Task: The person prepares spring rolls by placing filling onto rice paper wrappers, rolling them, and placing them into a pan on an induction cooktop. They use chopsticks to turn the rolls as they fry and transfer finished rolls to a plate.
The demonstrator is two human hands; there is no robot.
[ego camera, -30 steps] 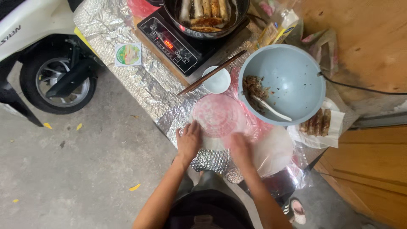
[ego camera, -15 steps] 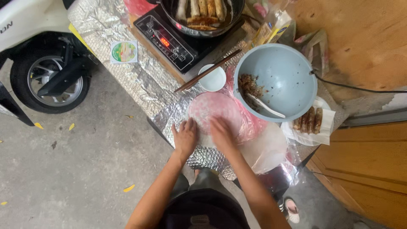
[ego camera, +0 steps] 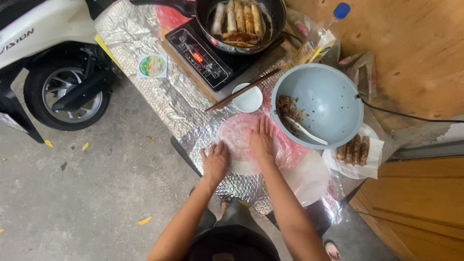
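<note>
A round, translucent rice paper sheet lies flat on a foil-covered table. My left hand presses its near-left edge with fingers spread. My right hand lies palm down across the middle of the sheet. Just right of it stands a grey-blue bowl with a clump of dark filling and a white spoon inside. Neither hand holds anything.
A black pan of frying rolls sits on an induction cooker at the far side. Chopsticks rest over a small white dish. Rolled pieces lie on paper at right. An oil bottle stands behind. A scooter is parked at left.
My right hand has slid from the sheet's near edge up onto its middle. The left hand stays at the near-left edge. The camera has drifted slightly.
</note>
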